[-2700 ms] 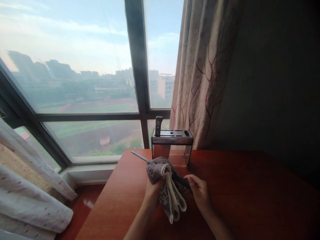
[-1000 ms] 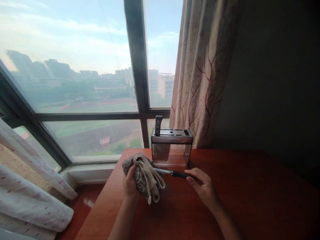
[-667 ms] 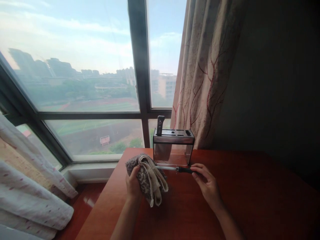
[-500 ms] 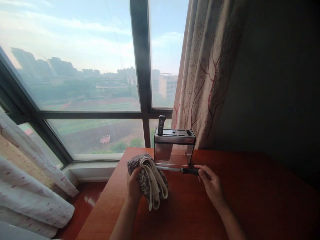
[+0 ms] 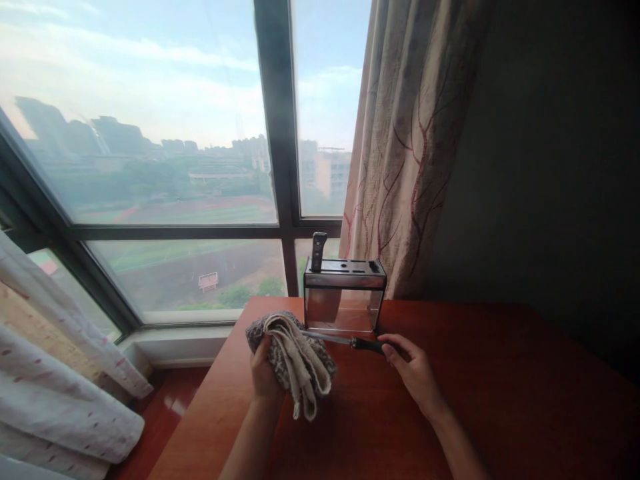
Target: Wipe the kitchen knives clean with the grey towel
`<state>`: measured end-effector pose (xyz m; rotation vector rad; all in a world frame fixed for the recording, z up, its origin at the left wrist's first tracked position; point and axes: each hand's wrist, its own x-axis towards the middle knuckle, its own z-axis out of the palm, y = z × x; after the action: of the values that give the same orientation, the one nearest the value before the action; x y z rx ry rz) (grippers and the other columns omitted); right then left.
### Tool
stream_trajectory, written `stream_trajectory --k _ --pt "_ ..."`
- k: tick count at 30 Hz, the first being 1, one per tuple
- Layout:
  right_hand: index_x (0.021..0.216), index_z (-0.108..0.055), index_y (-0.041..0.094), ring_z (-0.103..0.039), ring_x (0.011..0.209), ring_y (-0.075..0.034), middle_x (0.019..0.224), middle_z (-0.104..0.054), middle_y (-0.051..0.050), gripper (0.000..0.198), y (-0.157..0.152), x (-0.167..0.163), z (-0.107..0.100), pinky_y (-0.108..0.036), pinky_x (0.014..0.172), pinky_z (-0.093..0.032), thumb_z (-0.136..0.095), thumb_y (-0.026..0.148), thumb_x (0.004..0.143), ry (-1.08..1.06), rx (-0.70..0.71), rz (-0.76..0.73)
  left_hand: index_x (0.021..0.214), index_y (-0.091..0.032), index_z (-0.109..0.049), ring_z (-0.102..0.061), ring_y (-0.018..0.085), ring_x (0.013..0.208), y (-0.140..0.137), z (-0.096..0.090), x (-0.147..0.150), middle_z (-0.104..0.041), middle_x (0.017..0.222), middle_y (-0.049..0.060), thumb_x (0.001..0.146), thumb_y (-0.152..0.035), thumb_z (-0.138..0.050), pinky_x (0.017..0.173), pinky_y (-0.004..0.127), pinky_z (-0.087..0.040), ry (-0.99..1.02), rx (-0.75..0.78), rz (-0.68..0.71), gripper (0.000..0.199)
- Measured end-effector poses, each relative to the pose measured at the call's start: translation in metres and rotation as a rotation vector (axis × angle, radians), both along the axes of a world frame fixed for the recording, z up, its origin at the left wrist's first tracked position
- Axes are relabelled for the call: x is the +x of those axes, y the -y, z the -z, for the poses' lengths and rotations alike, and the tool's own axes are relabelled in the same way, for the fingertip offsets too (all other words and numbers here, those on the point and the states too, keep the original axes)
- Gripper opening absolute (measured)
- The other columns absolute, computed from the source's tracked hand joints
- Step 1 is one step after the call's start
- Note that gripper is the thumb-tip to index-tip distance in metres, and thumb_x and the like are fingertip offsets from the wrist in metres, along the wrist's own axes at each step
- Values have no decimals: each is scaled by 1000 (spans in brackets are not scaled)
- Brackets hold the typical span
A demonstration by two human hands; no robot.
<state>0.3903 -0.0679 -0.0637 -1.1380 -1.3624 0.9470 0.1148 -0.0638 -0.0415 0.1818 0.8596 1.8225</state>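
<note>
My left hand [image 5: 267, 373] is closed around a folded grey and beige towel [image 5: 300, 373], held above the table. My right hand [image 5: 407, 367] grips the black handle of a honing steel [image 5: 330, 339] between thumb and fingers. Its thin metal rod points left, and the tip is hidden in the towel's folds. Just behind stands a clear-sided knife block [image 5: 345, 267] with a dark slotted top. One black-handled knife [image 5: 318, 252] sits upright in its left end.
The reddish-brown wooden table [image 5: 480, 387] carries the knife block near its far edge. Beyond it are a large window [image 5: 175, 231] with dark frames and a patterned curtain [image 5: 395, 167]. Another pale curtain [image 5: 65, 393] hangs at the left, beside the floor.
The honing steel and my right hand have shifted slightly left, with the rod further toward the towel. The towel's folds have spread a little. The whole view has drifted slightly.
</note>
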Motion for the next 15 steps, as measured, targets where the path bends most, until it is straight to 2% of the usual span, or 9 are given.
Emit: stream_trajectory --k 3,9,15 --pt "96 -71 22 -60 92 -22 96 -66 -6 25 1 -4 -2 -28 79 -48 -69 41 80 49 107 -40 78 -13 -70 -72 26 76 -1 -5 3 -75 73 8 78 -29 -59 72 38 -58 93 -26 67 20" --pt "94 -72 24 -62 96 -23 97 -67 -6 17 2 -10 1 -29 80 -50 -70 35 81 57 173 -123 78 -15 -70 -73 29 77 5 0 17 -75 70 8 74 -27 -67 73 40 -60 23 -92 216 14" --pt "97 -74 25 -64 93 -22 99 -70 -7 21 7 -19 1 -30 81 -51 -69 37 81 62 153 -186 96 -12 -69 -72 31 81 14 5 35 -76 81 10 65 -29 -79 75 38 -58 -126 -47 371 36"
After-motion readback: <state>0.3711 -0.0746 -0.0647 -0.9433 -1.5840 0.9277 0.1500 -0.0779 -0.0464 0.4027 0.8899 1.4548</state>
